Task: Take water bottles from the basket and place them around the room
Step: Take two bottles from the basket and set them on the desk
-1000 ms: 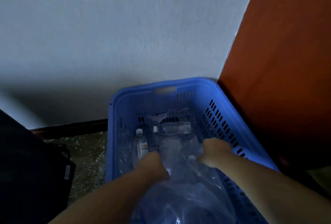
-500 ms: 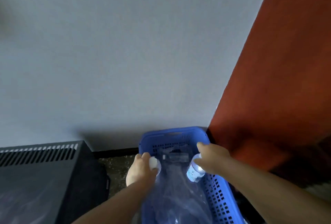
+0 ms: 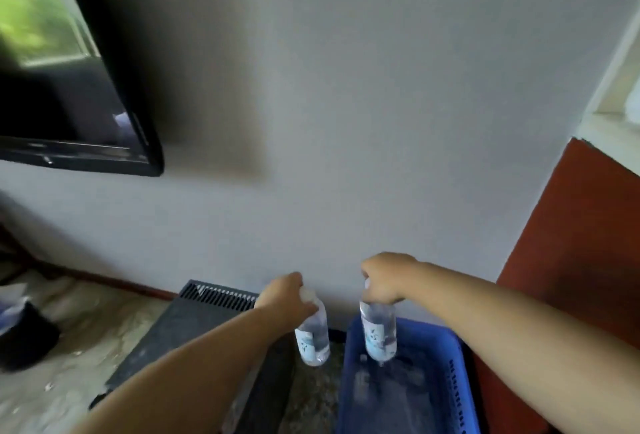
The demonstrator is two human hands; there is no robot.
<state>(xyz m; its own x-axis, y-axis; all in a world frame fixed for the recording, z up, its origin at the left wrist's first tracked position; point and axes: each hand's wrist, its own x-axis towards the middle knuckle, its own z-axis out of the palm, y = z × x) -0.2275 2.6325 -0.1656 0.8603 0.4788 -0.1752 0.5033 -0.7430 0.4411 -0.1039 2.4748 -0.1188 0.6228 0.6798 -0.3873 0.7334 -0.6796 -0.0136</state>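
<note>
A view from above shows 2 bare forearms reaching forward toward a plain grey wall (image 3: 346,121). The left hand (image 3: 282,298) is closed around the white-capped neck of a small clear plastic water bottle with a pale blue label (image 3: 312,336), which hangs upright in the air above the speckled stone floor (image 3: 86,329), just left of the basket. The right hand (image 3: 384,279) grips the top of a second clear plastic water bottle with the same pale label (image 3: 378,333), held upright over the far end of a blue plastic laundry basket with slotted sides (image 3: 457,381). Inside the basket lies crumpled clear plastic wrap (image 3: 391,399), blurred, with at least 1 more bottle dimly visible beneath it. A flat black box with a vented top edge (image 3: 194,322) sits on the floor left of the basket, against the wall. A black-framed flat screen (image 3: 69,87) hangs on the wall at upper left. A reddish-brown wooden panel (image 3: 575,260) stands right of the basket. A dark bin (image 3: 24,336) sits at the far left.
</note>
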